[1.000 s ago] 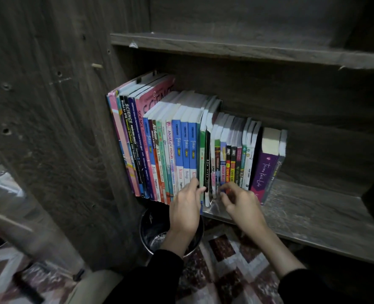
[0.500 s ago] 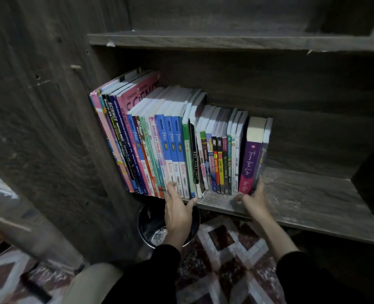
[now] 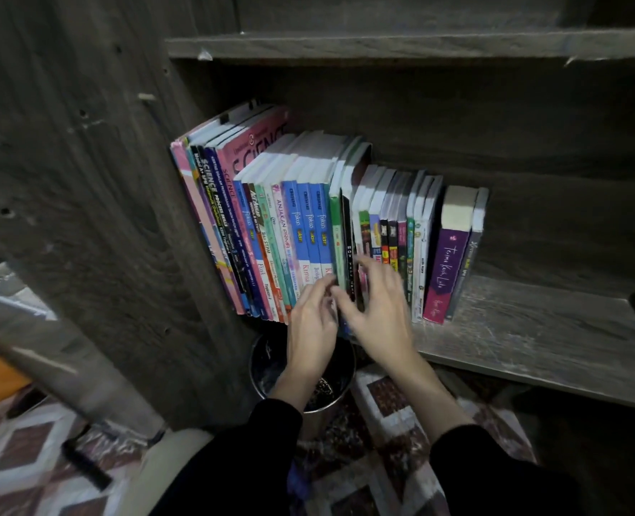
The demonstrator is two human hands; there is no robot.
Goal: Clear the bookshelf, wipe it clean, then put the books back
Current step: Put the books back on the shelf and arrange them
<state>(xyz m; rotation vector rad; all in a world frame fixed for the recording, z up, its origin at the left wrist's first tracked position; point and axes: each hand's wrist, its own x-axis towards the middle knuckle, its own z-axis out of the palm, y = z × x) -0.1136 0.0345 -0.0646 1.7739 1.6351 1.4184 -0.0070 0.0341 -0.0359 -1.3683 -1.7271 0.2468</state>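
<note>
Two bare hands meet low against a row of upright, colourful paperback books (image 3: 308,225), which stands packed towards the left end of the dark grey wooden shelf board (image 3: 532,337). The left hand (image 3: 310,325) reaches up with fingers extended, tips at the foot of the blue spines. Motion blur hides whether it pinches anything, so its grip cannot be told. Just beside it, the right hand (image 3: 379,314) is loose and spread, thumb pointing towards the left hand. Its fingers lie across the black spine (image 3: 346,247) and the shorter thin spines next to it, curled round nothing that shows. Left of the hands, a tall pink science workbook (image 3: 256,150) and its neighbours lean against the dark wooden side panel (image 3: 103,217). Right of the hands, a thick purple book (image 3: 446,270) and a thin grey book (image 3: 465,262) end the row, with scratched bare board beyond. Under the wrists a round metal bin (image 3: 267,366) stands on a red-and-white patterned rug (image 3: 390,396). Above the books runs a second wooden shelf board (image 3: 383,44).
</note>
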